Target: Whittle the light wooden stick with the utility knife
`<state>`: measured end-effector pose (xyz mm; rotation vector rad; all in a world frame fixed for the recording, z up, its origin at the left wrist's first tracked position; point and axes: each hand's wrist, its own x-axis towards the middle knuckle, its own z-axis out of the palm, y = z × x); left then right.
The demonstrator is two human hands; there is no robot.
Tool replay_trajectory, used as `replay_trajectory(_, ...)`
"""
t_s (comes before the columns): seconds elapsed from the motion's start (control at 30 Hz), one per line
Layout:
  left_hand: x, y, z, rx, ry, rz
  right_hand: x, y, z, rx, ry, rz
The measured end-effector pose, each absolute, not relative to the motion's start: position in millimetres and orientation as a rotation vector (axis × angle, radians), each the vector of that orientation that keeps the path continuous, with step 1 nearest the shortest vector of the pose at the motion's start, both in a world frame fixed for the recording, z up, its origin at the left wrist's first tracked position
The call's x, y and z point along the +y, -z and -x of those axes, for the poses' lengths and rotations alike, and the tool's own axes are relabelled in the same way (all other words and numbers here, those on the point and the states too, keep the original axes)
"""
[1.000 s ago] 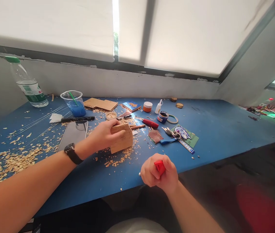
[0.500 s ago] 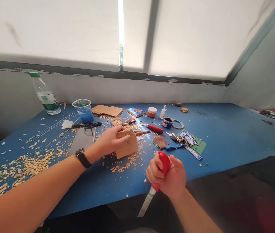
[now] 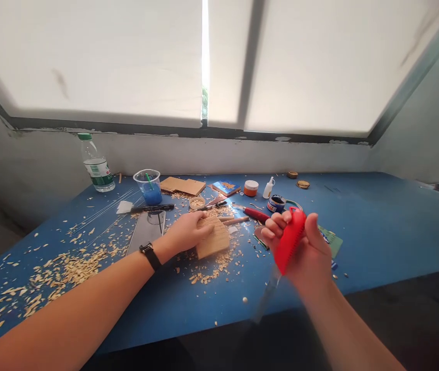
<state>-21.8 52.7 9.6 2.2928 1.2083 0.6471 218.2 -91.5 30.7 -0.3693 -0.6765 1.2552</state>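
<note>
Wood block gripped in left hand, shavings scattered left; red-handled blade held kinda loose in right hand, tip angled near-left.

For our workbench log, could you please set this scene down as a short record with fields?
Left hand: the left hand grips a flat pale wooden block
Right hand: the right hand holds a red-handled bladed tool, its blade blurred
Surface: blue table
Debris: pale wood shavings, thickest at the left and also around the block
Far left: clear plastic bottle with green cap, clear plastic cup of blue liquid
Far middle: orange jar with white lid
</note>
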Motion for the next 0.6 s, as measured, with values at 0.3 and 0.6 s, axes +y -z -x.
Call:
replay_trajectory(0.3, 50.0, -5.8, 18.8, 1.034, -0.725, -1.926, -7.4, -103.2, -222.5, -1.151, -0.694, 0.356)
replay_trajectory(0.6, 31.1, -4.7, 7.7, 0.881, -0.789, -1.599, 15.5, -81.3, -181.4, -1.687, -0.555, 0.418)
